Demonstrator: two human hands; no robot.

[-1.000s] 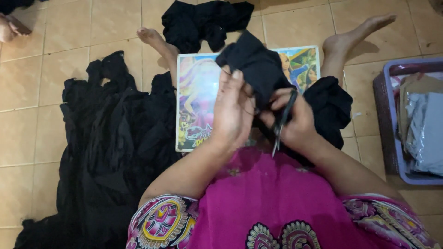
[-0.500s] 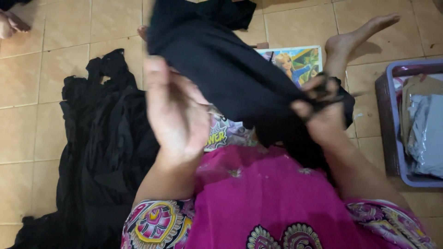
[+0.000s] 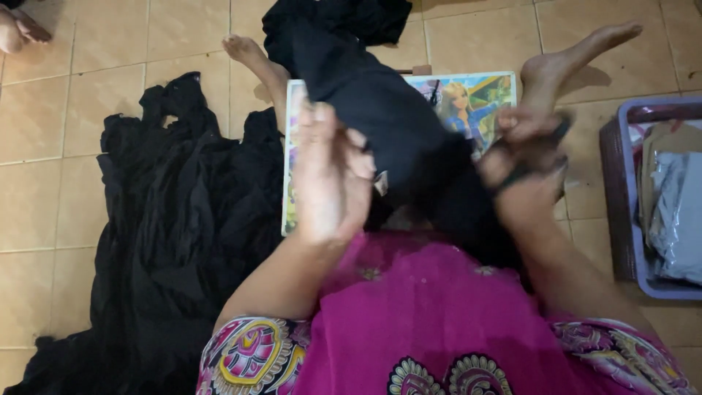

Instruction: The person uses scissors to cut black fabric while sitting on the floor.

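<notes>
Hands [image 3: 333, 175] gripping black cloth [image 3: 380, 110] between

A flat rectangular board [image 3: 468, 99] with a white edge lies on the tiled floor between the person's legs, printed with a bright cartoon picture in pink, yellow, green and blue; black cloth hides its middle. At the right edge, a lilac basket [image 3: 621, 212] holds a grey plastic packet [image 3: 676, 212] and a brown paper one [image 3: 662, 139].

cloth pile [image 3: 168, 219] left | board [image 3: 482, 99] centre, under held cloth [image 3: 380, 110] | basket [image 3: 621, 212] right, probably holding packets
</notes>
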